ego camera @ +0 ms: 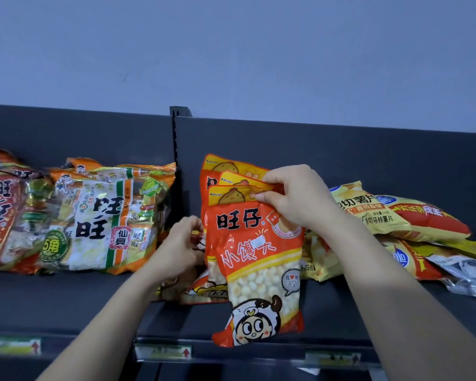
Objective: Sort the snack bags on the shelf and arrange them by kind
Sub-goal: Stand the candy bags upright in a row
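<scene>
Though perhaps creased, glossy orange bags (256, 257)

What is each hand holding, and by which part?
The right hand pinches the orange snack bags by their top edges. The left hand reaches the lying bags; whether it grips cannot be told.

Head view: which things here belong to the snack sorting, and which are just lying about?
Part of the job:
orange snack bags, fanned upright and pinched at the top by the right hand
left hand, at the loose bags lying beside them
white-and-green cracker bags
yellow crisp bags
shelf

Just there:
price labels on the shelf edge
slotted upright
wall
</scene>
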`<state>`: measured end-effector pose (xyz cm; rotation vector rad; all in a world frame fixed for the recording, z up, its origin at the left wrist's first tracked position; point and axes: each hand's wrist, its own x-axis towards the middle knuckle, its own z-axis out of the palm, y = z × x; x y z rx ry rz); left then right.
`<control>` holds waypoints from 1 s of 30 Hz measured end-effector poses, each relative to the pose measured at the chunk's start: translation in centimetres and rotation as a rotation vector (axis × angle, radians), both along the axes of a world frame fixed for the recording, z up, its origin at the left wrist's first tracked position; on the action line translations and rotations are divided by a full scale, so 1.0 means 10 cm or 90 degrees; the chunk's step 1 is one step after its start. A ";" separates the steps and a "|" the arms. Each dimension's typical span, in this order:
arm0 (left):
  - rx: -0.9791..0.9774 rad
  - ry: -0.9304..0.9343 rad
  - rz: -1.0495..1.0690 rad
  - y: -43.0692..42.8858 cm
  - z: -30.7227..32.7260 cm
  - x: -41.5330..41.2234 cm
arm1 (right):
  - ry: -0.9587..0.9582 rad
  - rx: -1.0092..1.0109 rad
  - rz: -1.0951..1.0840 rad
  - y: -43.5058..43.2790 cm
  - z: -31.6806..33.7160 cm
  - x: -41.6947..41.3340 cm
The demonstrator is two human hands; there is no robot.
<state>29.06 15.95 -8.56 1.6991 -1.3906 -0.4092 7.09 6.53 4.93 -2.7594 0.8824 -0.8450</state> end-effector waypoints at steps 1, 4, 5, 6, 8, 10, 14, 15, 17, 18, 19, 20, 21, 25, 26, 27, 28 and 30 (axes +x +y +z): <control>0.088 -0.064 0.020 0.01 0.04 0.08 | 0.005 -0.013 -0.009 0.01 -0.01 0.00; 0.335 -0.286 0.163 0.06 0.10 0.21 | 0.000 -0.005 -0.023 0.04 0.00 0.01; 0.385 -0.331 0.184 0.07 0.08 0.18 | 0.003 -0.001 -0.033 0.05 0.00 0.02; 0.424 -0.344 0.191 0.06 0.04 0.13 | 0.003 0.003 -0.038 0.07 0.00 0.04; 0.467 -0.334 0.200 0.05 -0.06 0.02 | -0.001 0.000 -0.040 0.08 0.00 0.08; 0.439 -0.350 0.232 0.05 -0.12 -0.04 | -0.002 0.002 -0.032 0.07 -0.02 0.10; 0.396 -0.213 0.189 0.05 -0.03 0.06 | -0.002 0.009 -0.018 -0.01 -0.05 0.15; 0.382 -0.173 0.187 0.06 0.00 0.07 | 0.001 0.011 -0.017 -0.02 -0.05 0.15; 0.380 -0.184 0.220 0.03 0.04 0.04 | 0.003 0.013 -0.013 -0.05 -0.06 0.16; 0.390 -0.192 0.235 0.01 0.04 0.01 | 0.003 0.017 -0.012 -0.07 -0.07 0.16; 0.390 -0.179 0.246 -0.03 0.00 0.00 | 0.003 0.021 -0.013 -0.08 -0.08 0.16; 0.400 -0.141 0.254 -0.05 -0.01 -0.01 | 0.001 0.023 -0.013 -0.10 -0.09 0.15; 0.404 -0.105 0.265 -0.08 -0.06 0.01 | -0.002 0.024 -0.013 -0.10 -0.09 0.14; 0.352 0.067 0.308 -0.10 -0.09 0.11 | -0.016 0.040 -0.024 -0.13 -0.11 0.09; 0.328 0.105 0.323 -0.09 -0.08 0.12 | -0.020 0.044 -0.027 -0.14 -0.11 0.09; 0.308 0.131 0.330 -0.10 -0.07 0.14 | -0.021 0.045 -0.030 -0.15 -0.12 0.08; 0.294 0.143 0.334 -0.12 -0.07 0.15 | -0.022 0.044 -0.033 -0.15 -0.12 0.08; 0.261 0.155 0.336 -0.15 -0.02 0.13 | -0.021 0.043 -0.034 -0.16 -0.11 0.08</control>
